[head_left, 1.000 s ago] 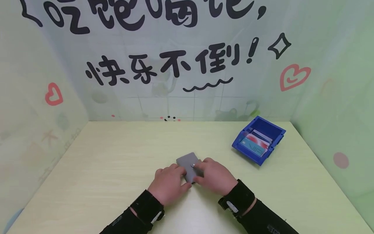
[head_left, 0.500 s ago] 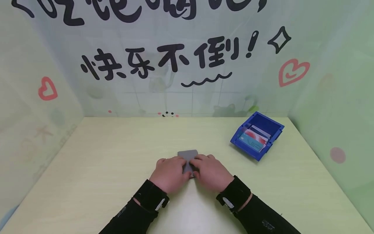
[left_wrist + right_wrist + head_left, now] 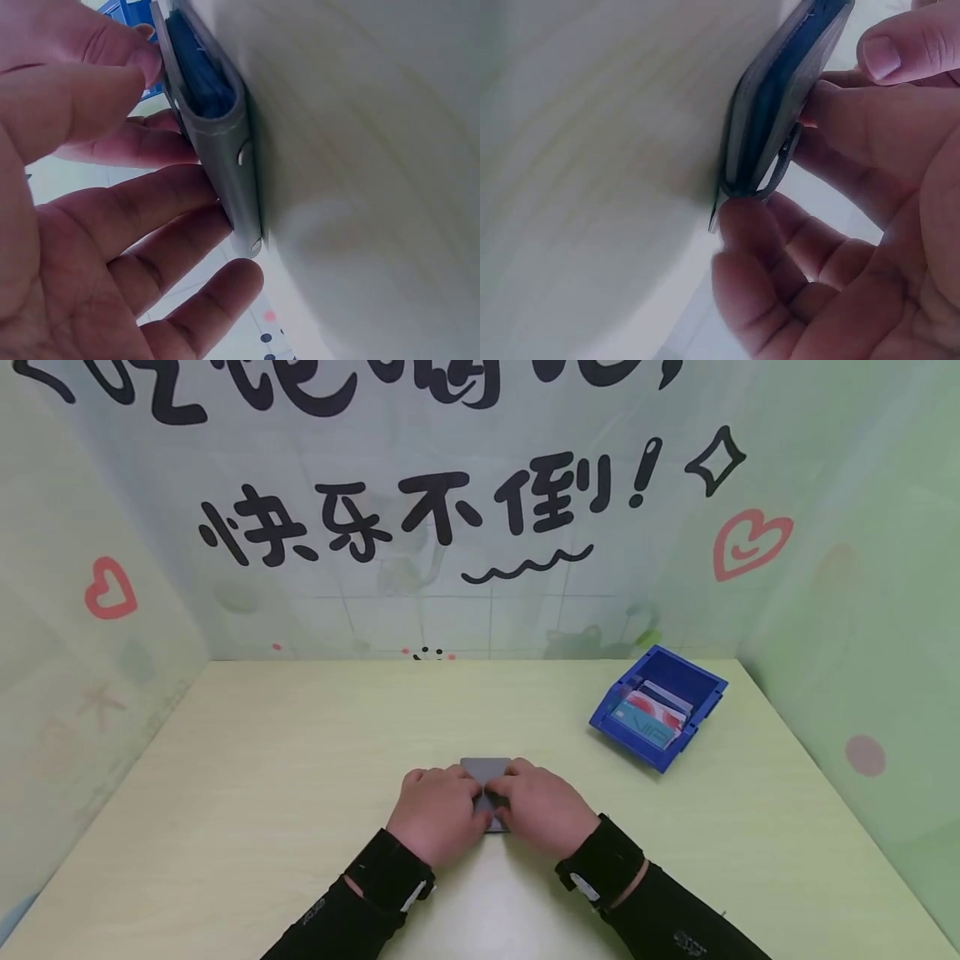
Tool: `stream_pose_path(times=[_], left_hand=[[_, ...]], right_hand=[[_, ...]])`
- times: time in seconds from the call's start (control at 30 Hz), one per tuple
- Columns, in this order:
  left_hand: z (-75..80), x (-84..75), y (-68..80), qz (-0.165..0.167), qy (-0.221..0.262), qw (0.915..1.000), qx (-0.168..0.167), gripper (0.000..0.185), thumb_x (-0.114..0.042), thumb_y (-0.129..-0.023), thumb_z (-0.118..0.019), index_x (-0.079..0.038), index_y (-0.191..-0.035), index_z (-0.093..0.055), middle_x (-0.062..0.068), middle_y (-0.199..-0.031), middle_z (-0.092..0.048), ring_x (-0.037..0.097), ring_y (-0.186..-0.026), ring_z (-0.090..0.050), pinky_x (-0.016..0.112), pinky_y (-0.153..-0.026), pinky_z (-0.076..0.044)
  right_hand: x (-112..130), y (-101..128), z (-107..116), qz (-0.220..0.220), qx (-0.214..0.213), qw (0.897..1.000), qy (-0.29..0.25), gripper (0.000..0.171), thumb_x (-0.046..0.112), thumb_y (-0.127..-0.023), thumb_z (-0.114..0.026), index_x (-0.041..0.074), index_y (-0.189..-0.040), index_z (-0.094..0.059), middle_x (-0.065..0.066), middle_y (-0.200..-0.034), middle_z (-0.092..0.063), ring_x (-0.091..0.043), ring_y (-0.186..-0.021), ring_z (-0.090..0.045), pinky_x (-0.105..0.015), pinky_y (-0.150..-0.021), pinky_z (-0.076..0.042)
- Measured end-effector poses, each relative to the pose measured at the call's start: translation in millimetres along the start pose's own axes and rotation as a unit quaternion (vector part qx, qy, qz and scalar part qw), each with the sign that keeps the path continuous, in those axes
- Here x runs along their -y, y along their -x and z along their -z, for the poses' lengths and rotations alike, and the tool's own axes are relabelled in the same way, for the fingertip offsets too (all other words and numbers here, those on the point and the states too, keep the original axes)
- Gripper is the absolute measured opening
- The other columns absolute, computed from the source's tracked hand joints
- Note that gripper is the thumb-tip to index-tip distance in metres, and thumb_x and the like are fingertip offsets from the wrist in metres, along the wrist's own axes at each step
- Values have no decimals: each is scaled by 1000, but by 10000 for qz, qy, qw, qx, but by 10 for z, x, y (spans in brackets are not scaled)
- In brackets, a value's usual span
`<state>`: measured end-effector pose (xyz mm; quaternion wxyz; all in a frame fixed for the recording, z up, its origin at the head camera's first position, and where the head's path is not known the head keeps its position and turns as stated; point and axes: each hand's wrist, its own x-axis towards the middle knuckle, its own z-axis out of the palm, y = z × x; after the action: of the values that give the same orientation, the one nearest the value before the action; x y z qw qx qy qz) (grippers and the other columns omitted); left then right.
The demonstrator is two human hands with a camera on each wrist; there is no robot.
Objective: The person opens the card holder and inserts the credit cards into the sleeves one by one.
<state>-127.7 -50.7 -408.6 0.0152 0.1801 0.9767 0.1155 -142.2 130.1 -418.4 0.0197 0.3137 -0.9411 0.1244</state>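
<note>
A small grey card holder [image 3: 486, 768] lies on the table between both hands, square to me. Blue leaves show between its covers in the left wrist view, and a metal snap [image 3: 242, 153] sits on its spine. My left hand [image 3: 437, 814] holds its left side, fingers [image 3: 150, 195] against the spine and thumb over the top cover. My right hand [image 3: 545, 807] grips the right side, with fingertips [image 3: 750, 221] at the edge where a short strap [image 3: 786, 159] bows out from the covers. The hands hide much of the holder from above.
A blue plastic box [image 3: 693, 675] stands at the back right of the pale wooden table [image 3: 300, 727], with several cards [image 3: 648, 718] inside. Printed cloth walls [image 3: 360, 618] enclose the table at the back and both sides.
The card holder has turned from a slant to straight, and my right fingers have moved from the snap on its top to its right side. The head view has tilted slightly.
</note>
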Motion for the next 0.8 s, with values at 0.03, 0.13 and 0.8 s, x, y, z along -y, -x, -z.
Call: stream_pose_path(times=[0.03,0.13,0.8], left_hand=[[-5,-4,3,2,-12,10000,4,25,-37,-97,-68,-16,-106,-78,4,-122,-73,34,-110,-69,58,-103,-46],[-17,-8,14,20,-31,10000,7,25,-37,-96,-70,-16,-106,-78,4,-122,-73,33,-111,-68,58,-103,-46],[-6,-32,43,-65,-143,9999,-51,21,-35,-90,-79,-17,-100,-76,0,-104,-70,28,-98,-66,56,-101,-47]], right_hand=[[-1,0,-2,0,-11,10000,-11,18,12,-94,-77,10,-111,-76,-5,-99,-65,-17,-85,-58,-30,-74,-54],[-5,-4,-10,46,-61,10000,-25,15,10,-95,-76,9,-109,-77,-4,-98,-66,-16,-87,-56,-29,-74,-54],[-28,-87,-13,-134,-25,9999,-26,4,12,-95,-77,12,-93,-74,1,-77,-47,-11,-68,-43,-22,-57,-39]])
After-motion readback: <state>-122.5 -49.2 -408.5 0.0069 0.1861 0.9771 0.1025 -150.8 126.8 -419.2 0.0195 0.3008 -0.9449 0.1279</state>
